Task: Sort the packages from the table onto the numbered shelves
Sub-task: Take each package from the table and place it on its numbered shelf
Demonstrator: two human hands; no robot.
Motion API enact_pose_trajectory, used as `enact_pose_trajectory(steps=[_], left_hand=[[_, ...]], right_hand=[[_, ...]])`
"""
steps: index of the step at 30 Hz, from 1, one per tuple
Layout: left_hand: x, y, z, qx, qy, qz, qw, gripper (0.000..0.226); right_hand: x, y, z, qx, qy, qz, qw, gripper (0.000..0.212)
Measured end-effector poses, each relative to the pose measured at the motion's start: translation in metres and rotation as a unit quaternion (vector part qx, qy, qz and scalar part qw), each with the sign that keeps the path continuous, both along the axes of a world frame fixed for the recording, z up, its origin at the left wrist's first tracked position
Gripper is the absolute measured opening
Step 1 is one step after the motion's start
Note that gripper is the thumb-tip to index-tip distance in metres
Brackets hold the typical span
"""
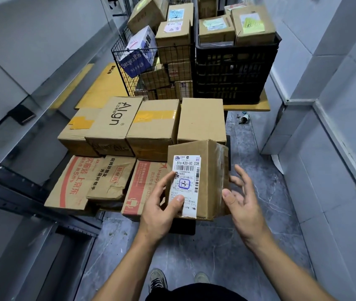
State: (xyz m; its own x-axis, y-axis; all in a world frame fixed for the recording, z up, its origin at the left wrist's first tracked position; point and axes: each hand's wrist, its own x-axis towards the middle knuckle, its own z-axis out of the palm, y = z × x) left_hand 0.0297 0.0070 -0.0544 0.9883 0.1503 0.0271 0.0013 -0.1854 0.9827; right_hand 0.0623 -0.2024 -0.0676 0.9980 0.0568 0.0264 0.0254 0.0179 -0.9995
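Note:
I hold a small brown cardboard box (205,170) upright in front of me, its white shipping label facing me with a handwritten number in a blue stamp. My left hand (161,205) grips the box's lower left side, thumb on the label. My right hand (241,198) is at the box's right side with fingers spread, the thumb touching its edge. Behind the box, several cardboard packages (153,124) lie stacked in two layers. The yellow table (246,106) farther back carries more packages.
A black wire basket (133,83) and a black plastic crate (231,74), both full of boxes, stand on the table. Grey shelf frames (20,185) run along the left. White panels (335,127) line the right. Grey tiled floor (194,253) lies under my feet.

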Motion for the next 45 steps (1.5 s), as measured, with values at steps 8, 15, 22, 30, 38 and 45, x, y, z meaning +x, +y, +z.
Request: enact_pose_trajectory(steps=[8, 15, 22, 30, 38, 45], left_hand=[[-0.021, -0.001, -0.001, 0.166, -0.046, 0.034, 0.985, 0.058], [-0.059, 0.016, 0.001, 0.239, -0.05, 0.108, 0.964, 0.059], [-0.114, 0.059, 0.015, 0.269, -0.04, 0.202, 0.941, 0.06], [-0.218, 0.116, 0.064, 0.28, -0.055, 0.332, 0.899, 0.061], [-0.361, 0.173, 0.113, 0.303, -0.041, 0.415, 0.857, 0.061], [-0.468, 0.213, 0.151, 0.408, 0.042, 0.483, 0.773, 0.047]], right_hand=[[-0.012, 0.006, 0.009, -0.153, -0.01, 0.057, 0.987, 0.047], [-0.021, 0.043, 0.012, -0.087, 0.036, 0.16, 0.983, 0.068], [-0.042, 0.114, 0.03, -0.082, -0.013, 0.238, 0.968, 0.076], [-0.114, 0.212, 0.075, -0.032, -0.106, 0.322, 0.94, 0.073], [-0.224, 0.298, 0.107, 0.091, -0.065, 0.398, 0.91, 0.063], [-0.294, 0.362, 0.126, 0.106, -0.06, 0.456, 0.882, 0.061]])
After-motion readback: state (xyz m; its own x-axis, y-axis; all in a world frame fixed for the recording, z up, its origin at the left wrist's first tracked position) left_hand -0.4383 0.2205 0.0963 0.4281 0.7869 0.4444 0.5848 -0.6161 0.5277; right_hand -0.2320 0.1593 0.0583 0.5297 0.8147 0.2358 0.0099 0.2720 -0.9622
